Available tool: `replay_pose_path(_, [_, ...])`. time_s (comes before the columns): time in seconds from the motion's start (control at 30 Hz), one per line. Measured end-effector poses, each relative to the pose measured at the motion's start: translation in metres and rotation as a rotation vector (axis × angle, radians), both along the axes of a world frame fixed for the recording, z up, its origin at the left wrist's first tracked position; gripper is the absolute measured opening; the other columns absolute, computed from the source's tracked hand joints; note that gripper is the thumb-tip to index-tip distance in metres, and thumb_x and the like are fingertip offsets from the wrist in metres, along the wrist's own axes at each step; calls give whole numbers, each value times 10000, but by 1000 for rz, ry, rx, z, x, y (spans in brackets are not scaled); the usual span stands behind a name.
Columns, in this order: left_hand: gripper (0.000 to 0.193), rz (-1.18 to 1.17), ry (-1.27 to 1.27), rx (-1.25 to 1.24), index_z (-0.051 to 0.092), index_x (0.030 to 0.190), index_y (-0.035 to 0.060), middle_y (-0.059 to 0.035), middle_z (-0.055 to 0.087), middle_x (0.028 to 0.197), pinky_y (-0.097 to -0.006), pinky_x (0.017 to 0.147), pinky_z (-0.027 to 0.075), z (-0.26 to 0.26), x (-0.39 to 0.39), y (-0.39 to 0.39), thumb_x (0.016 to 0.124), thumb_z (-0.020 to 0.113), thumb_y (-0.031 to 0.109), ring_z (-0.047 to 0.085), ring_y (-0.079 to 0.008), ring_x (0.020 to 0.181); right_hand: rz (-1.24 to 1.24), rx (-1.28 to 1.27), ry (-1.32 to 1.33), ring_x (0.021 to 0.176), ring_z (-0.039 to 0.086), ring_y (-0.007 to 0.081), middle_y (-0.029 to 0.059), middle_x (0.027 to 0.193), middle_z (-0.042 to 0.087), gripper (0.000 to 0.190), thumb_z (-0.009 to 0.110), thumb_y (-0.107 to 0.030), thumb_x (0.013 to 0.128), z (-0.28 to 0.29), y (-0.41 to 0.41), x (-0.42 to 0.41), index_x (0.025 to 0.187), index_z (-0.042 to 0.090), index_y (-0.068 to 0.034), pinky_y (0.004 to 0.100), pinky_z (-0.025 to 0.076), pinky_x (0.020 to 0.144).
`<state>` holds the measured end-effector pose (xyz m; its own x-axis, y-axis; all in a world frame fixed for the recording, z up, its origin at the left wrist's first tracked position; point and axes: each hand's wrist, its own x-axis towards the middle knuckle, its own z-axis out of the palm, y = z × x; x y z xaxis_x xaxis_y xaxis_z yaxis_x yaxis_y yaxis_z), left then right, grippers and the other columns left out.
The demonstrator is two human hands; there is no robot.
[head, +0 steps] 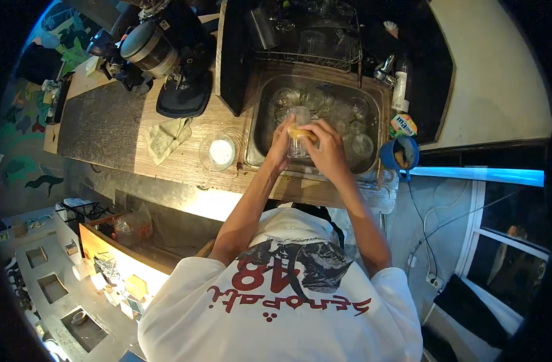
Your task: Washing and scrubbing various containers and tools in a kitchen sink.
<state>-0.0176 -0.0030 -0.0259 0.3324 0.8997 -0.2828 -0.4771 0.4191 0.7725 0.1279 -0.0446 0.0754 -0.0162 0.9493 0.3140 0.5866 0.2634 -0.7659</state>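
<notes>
My left hand [281, 141] is closed around a clear drinking glass [298, 147] over the near part of the metal sink [254, 149]. My right hand [324, 147] grips a yellow sponge [301, 132] between thumb and fingers, against the side of the glass. Below the hands, several glasses [362, 145] lie in the sink basin. On the counter to the left of the sink stands a clear glass bowl [218, 151] with something white in it. A crumpled pale green cloth [166, 139] lies further left.
A wire dish rack [303, 57] with glassware stands behind the sink, near a faucet [385, 71]. A blue mug [399, 154] and a green dish-soap pack [403, 125] sit at the right. A dark upright panel [234, 59] and a coffee grinder [185, 88] are at the left.
</notes>
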Motion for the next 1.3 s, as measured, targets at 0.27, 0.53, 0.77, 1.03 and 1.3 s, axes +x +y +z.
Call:
replay_pose_path(0.27, [397, 5, 11, -9, 591, 1323, 76, -45, 643, 1127, -260, 833, 499, 32, -5, 0, 1091, 556, 396, 603, -112, 992, -136, -36, -48, 767, 599, 212, 74, 971, 646, 217, 718, 14, 846, 9, 17, -20, 1061, 737, -4, 325, 484, 664])
replay_pose_path(0.53, [385, -42, 20, -58, 565, 1299, 83, -46, 635, 1129, -258, 815, 493, 34, -22, 16, 1069, 592, 391, 601, -110, 996, -64, 66, -91, 759, 589, 205, 70, 976, 658, 217, 699, 35, 843, 0, 10, -31, 1050, 732, -22, 320, 482, 672])
replay_pose_path(0.77, [466, -23, -46, -96, 559, 1273, 68, -84, 629, 1124, -275, 789, 515, 37, -39, 24, 1033, 626, 462, 618, -134, 981, -191, -74, 136, 772, 558, 166, 58, 977, 656, 175, 686, 35, 841, -11, 13, -44, 997, 724, -35, 282, 452, 698])
replay_pose_path(1.03, [483, -57, -40, -85, 568, 1287, 71, -92, 662, 1128, -264, 718, 550, 43, -33, 13, 1033, 623, 479, 658, -144, 902, -297, 56, 368, 699, 473, 142, 36, 855, 598, 100, 660, 16, 858, -30, 56, -41, 938, 705, -24, 289, 411, 674])
replay_pose_path(1.3, [532, -62, 20, -117, 563, 1363, 70, -122, 677, 1220, -307, 726, 592, 38, -49, 29, 1051, 580, 501, 705, -190, 950, -84, -173, 199, 742, 560, 122, 39, 839, 645, 85, 648, 25, 880, -27, 0, -46, 952, 670, -16, 231, 445, 685])
